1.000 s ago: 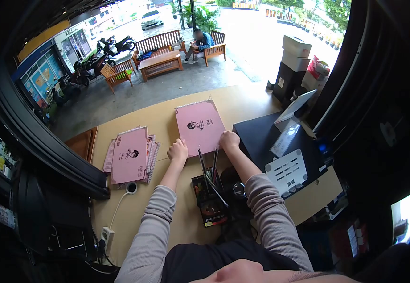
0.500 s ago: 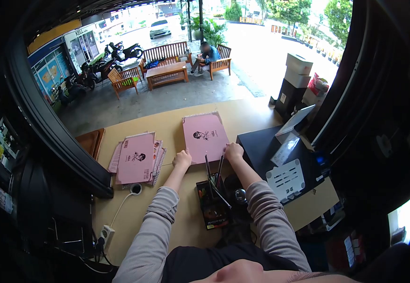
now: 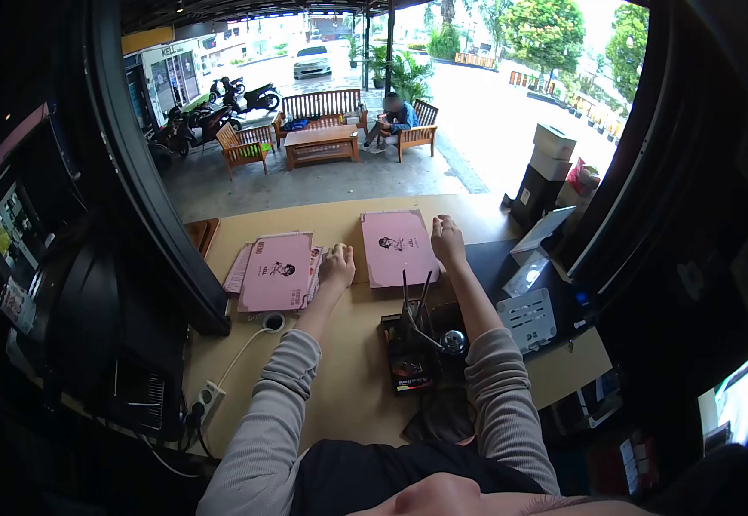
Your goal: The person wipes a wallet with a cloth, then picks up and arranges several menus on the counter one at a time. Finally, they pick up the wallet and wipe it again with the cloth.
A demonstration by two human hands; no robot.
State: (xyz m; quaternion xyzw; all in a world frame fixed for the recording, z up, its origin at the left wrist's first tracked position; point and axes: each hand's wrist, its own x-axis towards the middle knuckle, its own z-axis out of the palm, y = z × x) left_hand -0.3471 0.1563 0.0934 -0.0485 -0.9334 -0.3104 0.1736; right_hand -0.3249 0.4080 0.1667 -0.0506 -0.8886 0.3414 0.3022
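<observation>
the left grip (image 3: pixel 337 265) is half curled, knuckles up, in the gap between two pink piles, nearer the left one; nothing shows in it, though the fingers' undersides are hidden, so i cannot tell if it has hold of anything. the right grip (image 3: pixel 448 238), fingers bent, is just beside the right edge of the right pink pile (image 3: pixel 395 262); whether it touches that edge, or how far it is open, i cannot tell. that pile lies flat and neatly squared on the desk (image 3: pixel 340 344), a black drawing on its cover. the left pink pile (image 3: pixel 266 288), marked "menu", lies flat too, its lower sheets sticking out unevenly.

nearer the body are a black box (image 3: pixel 408 378) with thin sticks rising at it and a round shiny thing (image 3: pixel 453 342). a white slotted plate (image 3: pixel 527 316) lies to the right. beyond the desk, a person (image 3: pixel 398 119) sits on a wooden chair by a low table (image 3: pixel 322 144).
</observation>
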